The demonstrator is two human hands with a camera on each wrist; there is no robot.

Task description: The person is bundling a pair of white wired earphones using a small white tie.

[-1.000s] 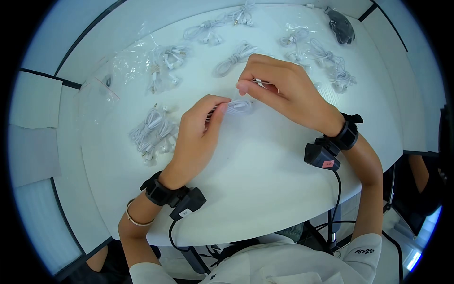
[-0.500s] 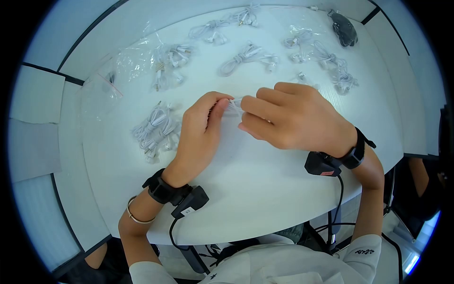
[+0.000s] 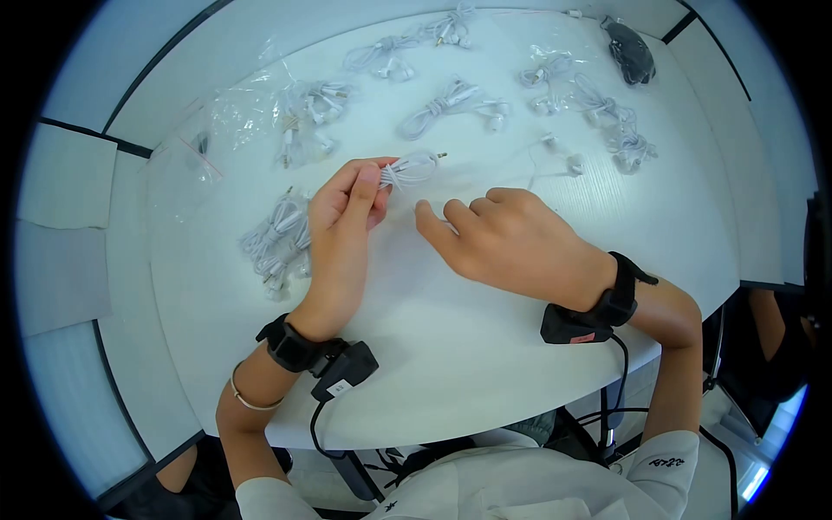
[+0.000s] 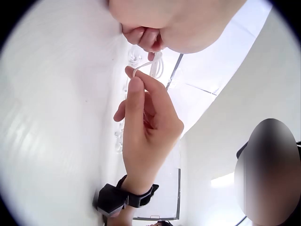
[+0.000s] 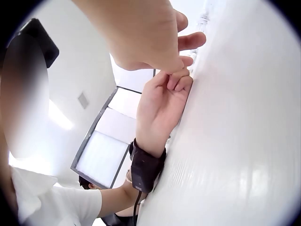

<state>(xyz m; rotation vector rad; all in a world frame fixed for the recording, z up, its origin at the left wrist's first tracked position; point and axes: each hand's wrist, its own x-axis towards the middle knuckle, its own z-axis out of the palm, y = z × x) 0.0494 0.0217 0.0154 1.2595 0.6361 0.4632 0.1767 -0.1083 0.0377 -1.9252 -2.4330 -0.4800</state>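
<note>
In the head view my left hand (image 3: pixel 345 212) grips a bundled white earphone cable (image 3: pixel 411 169) between thumb and fingers. Its loops and gold plug (image 3: pixel 442 155) stick out to the right. My right hand (image 3: pixel 520 247) is just right of the bundle, back of the hand up. The left wrist view shows the right thumb and index finger pinching a strand of the white cable (image 4: pixel 157 65) near the loops. Two earbuds (image 3: pixel 575 164) hang or lie beyond the right hand, a thin wire running from them toward it.
Several bundled white earphones lie around: a pile (image 3: pixel 279 238) at left, one bundle (image 3: pixel 446 108) in the middle, others (image 3: pixel 628 143) at right. Clear plastic bags (image 3: pixel 186 160) lie at far left. A dark grey object (image 3: pixel 630 54) sits at the back right.
The right hand came down to the bundle, then drew slightly down and left, uncovering it. The left hand turned, so its bundle now points up-right with the plug showing. Earbuds now show beyond the right hand.
</note>
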